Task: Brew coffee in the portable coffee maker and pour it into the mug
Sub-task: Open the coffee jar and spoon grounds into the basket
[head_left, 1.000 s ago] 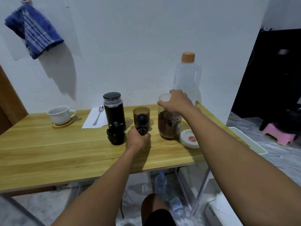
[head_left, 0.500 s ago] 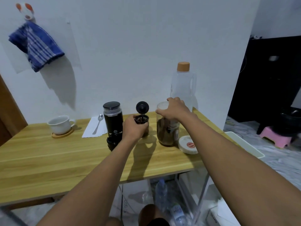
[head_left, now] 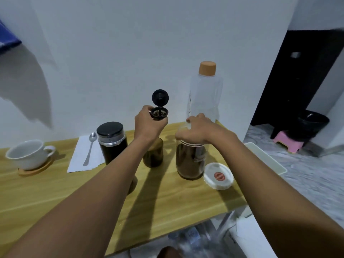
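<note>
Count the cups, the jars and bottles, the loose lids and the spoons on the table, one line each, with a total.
Cups: 2, the white mug and the amber cup.
Jars and bottles: 2, the coffee jar and the water bottle.
Loose lids: 1, the white lid.
Spoons: 1, the spoon on the napkin.
Total: 6.
Held filter basket not counted.

The left forearm (head_left: 104, 192) hides the coffee maker (head_left: 112, 144) base. The blue towel (head_left: 7, 40) is cut off at the left edge. The bottles (head_left: 191, 237) under the surface (head_left: 167, 211) are blurred.
</note>
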Demonstrator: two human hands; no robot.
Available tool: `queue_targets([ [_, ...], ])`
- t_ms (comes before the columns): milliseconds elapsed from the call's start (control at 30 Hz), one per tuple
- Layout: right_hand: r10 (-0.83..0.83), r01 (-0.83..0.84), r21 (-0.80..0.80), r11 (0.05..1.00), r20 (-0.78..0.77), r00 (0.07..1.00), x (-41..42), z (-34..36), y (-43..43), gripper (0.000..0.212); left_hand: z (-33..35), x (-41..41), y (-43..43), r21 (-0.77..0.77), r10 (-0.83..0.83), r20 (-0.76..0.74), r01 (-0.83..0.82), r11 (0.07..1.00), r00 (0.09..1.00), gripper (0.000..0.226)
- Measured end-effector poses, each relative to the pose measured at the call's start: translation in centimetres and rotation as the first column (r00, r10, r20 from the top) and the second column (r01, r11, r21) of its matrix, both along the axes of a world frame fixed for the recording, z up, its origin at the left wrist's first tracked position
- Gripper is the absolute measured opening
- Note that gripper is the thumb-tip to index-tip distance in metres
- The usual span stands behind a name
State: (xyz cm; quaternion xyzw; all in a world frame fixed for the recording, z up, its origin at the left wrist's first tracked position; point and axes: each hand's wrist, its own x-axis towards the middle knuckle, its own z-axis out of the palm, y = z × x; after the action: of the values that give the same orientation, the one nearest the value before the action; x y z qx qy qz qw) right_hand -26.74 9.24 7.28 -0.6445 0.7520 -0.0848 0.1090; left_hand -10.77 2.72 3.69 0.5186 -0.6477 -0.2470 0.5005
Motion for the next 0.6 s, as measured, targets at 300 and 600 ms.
queue_targets([
  [300, 0.125, -0.141, 0.280, 0.949, 0.074, 0.989, -0.7, 3.3, -0.3, 0.102, 3.0, 0.6, 0.0, 0.128, -0.124, 0.030, 0.119, 0.985, 0.992, 0.045],
  [600, 0.103, -0.187, 0.241, 0.952, 0.322, 0.941, -2.0, 3.8, 1.5, 0.094, 3.4, 1.1, 3.3, 0.305, -0.157, 0.009, 0.146, 0.941, 0.988, 0.042],
])
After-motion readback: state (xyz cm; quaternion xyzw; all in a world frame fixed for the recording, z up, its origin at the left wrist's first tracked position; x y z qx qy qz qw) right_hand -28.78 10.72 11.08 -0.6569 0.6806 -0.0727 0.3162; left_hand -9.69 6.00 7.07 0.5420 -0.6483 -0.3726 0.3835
